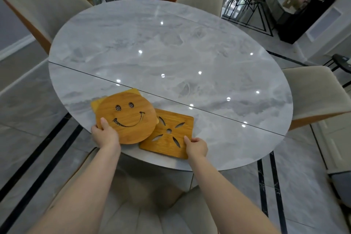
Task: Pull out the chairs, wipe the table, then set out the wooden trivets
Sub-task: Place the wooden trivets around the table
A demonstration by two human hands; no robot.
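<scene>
The round trivet is pinched by the left hand, the square trivet by the right hand; they should be slid apart flat across the counter.

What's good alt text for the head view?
A person's left hand grips a round smiley-face trivet and the right hand pinches a square flower-cut trivet at the near edge of an oval marble table. The round one overlaps the square one and lies on another trivet. Beige chairs stand around.
</scene>
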